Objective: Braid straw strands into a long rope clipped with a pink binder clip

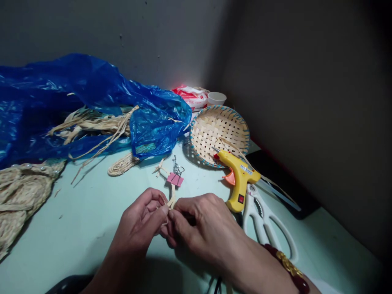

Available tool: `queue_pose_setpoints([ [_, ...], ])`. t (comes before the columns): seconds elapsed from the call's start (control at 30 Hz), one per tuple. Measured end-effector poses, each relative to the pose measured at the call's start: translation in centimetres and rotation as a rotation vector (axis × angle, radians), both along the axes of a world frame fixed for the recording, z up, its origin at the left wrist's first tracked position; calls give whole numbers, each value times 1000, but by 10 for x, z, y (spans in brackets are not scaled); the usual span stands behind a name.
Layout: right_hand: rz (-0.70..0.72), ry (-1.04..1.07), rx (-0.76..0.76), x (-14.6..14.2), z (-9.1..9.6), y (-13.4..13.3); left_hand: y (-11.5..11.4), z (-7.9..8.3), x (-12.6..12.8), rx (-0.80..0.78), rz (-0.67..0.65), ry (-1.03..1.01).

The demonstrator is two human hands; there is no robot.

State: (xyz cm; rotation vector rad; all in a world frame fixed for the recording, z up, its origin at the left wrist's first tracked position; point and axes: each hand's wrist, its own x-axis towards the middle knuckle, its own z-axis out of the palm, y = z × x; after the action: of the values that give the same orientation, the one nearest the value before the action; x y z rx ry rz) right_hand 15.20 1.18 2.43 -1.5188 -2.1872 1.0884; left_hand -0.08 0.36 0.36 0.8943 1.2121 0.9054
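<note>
Pale straw strands (pixel 173 195) run from a pink binder clip (pixel 175 179) down into my two hands, which meet at the middle of the table. My left hand (pixel 142 218) pinches the strands between thumb and fingers. Close against it, my right hand (pixel 205 222) is closed on the strands too, its fingertips partly hidden. The binder clip, its wire handles pointing away, grips the far end of the strands, where frayed ends stick out. A beaded bracelet circles my right wrist.
A yellow glue gun (pixel 241 175) leans on a woven basket (pixel 220 130), with white scissors (pixel 266 220) beside it. Blue plastic (pixel 153 122) holding straw bundles (pixel 98 124) spreads at back left. Woven straw pieces (pixel 21 196) lie left. A white bowl (pixel 216 98) and red-white packet (pixel 191 97) stand behind.
</note>
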Motion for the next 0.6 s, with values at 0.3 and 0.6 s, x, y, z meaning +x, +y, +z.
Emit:
queue_pose_setpoints([
  [0.3, -82, 16, 86, 7, 5, 5, 1, 3, 3, -3, 22, 91],
  [0.6, -78, 171, 30, 12, -8, 10, 7, 9, -3, -9, -57, 211],
])
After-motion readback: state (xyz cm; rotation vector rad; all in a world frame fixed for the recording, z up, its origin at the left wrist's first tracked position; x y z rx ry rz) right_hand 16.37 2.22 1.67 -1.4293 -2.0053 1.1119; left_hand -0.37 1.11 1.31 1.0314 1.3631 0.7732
